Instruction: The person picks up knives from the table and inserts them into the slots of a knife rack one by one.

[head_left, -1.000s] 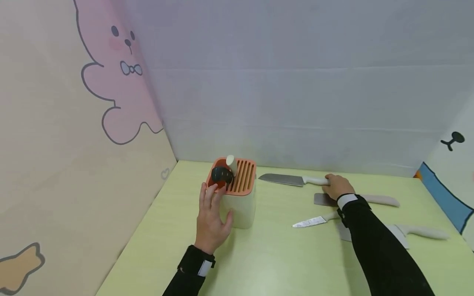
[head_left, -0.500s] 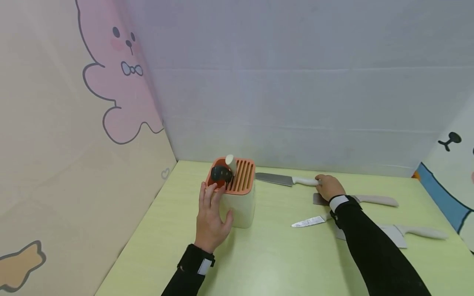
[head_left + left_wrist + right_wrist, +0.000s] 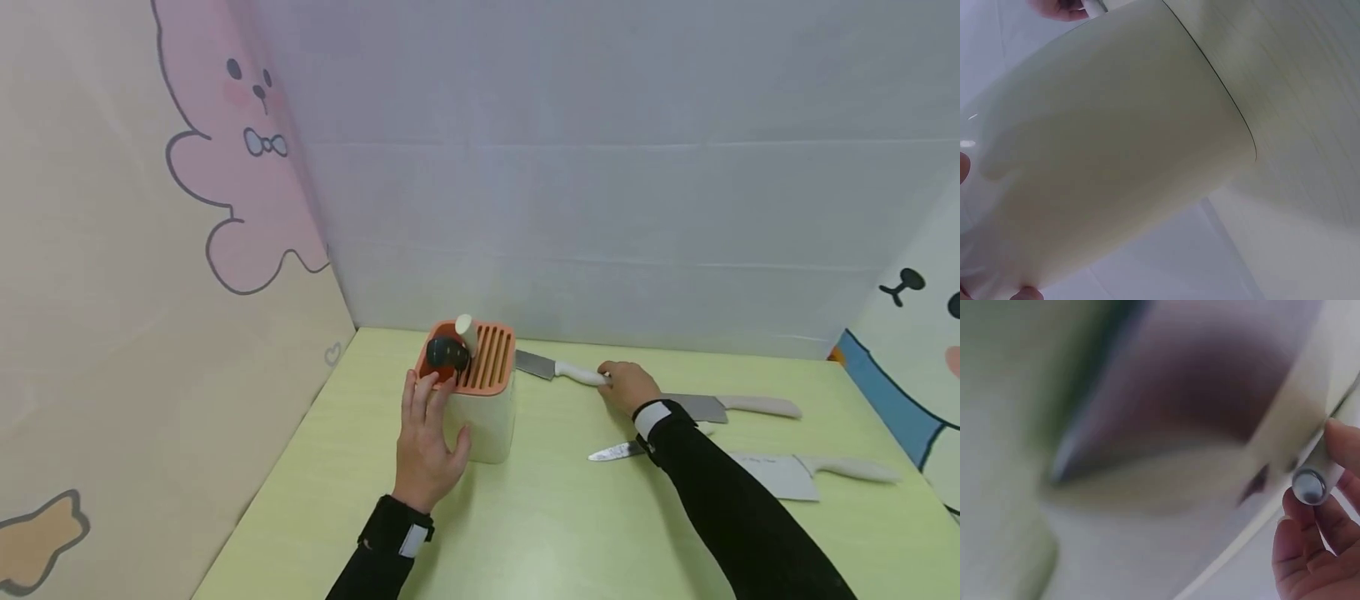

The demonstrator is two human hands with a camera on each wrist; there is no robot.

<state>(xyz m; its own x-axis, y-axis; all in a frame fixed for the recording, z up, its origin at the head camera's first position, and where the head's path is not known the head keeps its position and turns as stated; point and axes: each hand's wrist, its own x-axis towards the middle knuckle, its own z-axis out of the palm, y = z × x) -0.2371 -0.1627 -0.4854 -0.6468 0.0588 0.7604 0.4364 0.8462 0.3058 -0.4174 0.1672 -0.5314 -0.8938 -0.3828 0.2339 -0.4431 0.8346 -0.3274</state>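
My left hand (image 3: 431, 454) rests against the near left side of a cream knife block (image 3: 483, 425) with an orange slotted top, its fingers fairly straight; the left wrist view shows fingertips (image 3: 1027, 294) on the block's wall. My right hand (image 3: 632, 388) pinches the end of the white handle of a kitchen knife (image 3: 536, 364). The blade points left, and its tip is hidden behind the block. In the right wrist view, fingers and thumb close round the knife handle (image 3: 1311, 485). A white handle (image 3: 467, 335) and a rounded dark object (image 3: 447, 354) stick out of the block's top.
Right of the block lie more white-handled knives: a small knife (image 3: 615, 452) partly under the right forearm, a broad-bladed knife (image 3: 701, 407) behind it, and a cleaver (image 3: 780, 477) nearer. Fabric walls (image 3: 600, 208) border the pale yellow-green table (image 3: 555, 533) at the back and sides.
My right hand has moved left with the kitchen knife, whose blade has slid partly behind the block. My left hand has stayed at the block.
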